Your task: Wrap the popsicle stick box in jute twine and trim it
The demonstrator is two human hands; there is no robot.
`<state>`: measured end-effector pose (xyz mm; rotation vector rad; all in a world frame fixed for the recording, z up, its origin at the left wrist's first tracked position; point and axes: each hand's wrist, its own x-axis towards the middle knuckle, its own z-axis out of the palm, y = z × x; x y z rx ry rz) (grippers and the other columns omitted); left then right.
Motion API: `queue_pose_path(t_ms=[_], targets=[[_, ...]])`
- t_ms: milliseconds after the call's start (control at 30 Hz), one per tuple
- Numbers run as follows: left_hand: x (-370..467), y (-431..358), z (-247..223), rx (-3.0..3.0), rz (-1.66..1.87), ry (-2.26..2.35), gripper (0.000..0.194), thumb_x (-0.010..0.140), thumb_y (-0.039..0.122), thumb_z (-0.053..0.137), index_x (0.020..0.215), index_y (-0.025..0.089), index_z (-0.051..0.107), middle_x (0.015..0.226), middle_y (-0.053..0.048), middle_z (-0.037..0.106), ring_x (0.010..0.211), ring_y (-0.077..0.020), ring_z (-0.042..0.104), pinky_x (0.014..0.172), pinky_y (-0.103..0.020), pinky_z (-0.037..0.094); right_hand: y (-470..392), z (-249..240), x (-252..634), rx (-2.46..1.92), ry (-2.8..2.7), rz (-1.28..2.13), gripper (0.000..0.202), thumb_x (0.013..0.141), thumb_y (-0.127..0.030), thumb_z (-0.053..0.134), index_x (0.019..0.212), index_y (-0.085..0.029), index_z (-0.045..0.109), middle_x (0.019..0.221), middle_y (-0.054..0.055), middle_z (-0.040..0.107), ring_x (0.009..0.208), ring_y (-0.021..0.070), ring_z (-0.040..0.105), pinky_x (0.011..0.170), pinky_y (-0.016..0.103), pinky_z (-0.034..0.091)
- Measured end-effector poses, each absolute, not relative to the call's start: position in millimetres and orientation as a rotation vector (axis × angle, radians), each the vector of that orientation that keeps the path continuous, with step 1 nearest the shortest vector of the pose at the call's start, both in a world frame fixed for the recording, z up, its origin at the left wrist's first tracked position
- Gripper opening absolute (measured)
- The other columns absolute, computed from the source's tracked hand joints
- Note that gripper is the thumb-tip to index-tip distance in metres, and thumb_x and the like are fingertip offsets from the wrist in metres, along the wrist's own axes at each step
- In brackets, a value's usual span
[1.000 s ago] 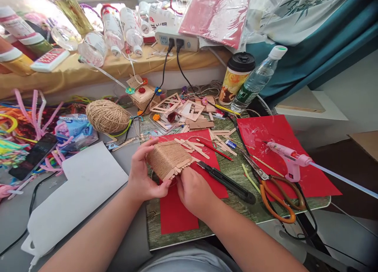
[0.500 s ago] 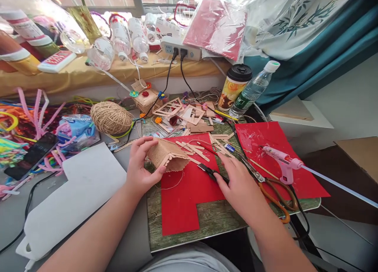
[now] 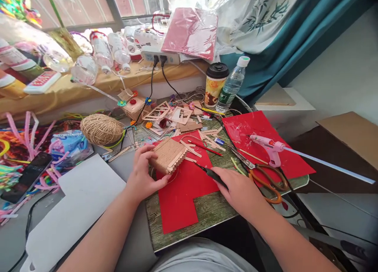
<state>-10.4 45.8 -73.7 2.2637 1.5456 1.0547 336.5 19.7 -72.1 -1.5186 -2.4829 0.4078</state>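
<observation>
My left hand (image 3: 143, 179) is closed round a small box (image 3: 169, 154) wrapped in brown twine, with a scalloped edge of craft sticks. It is tilted above the red card (image 3: 178, 209), and a loose strand of twine hangs by it. In my right hand (image 3: 240, 189) is a black craft knife (image 3: 217, 176), its tip pointing left toward the box and apart from it. Craft sticks (image 3: 191, 149) and a red pencil (image 3: 206, 148) lie just beyond the knife. Right of my right hand lie scissors (image 3: 267, 183) with brown handles.
A pink glue gun (image 3: 270, 148) rests on another red sheet (image 3: 248, 124) at right. A twine ball (image 3: 102, 129), paper cup (image 3: 215, 85) and water bottle (image 3: 233, 85) stand farther back. White card (image 3: 79, 201) covers the left side. Black cords (image 3: 152, 83) hang from a power strip.
My right hand has closed round the craft knife and lifted its handle. My left hand has turned the box, so its open end no longer faces me. The view has shifted right.
</observation>
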Motion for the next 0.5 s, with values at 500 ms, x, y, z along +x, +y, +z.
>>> queue_pose_path(t_ms=[500], targets=[[16,46,-50,2.447,0.939,1.466,0.037,0.101,0.021,0.062,0.138,0.027,0.06,0.157,-0.011,0.058,0.154,-0.0308,0.048,0.129,-0.06,0.037,39,-62,307,-1.288,-2.801,0.299,0.039,0.111,-0.04,0.052,0.142,-0.017,0.058,0.107,0.011,0.067,0.097,0.0292,0.066,0.075,0.037,0.048]])
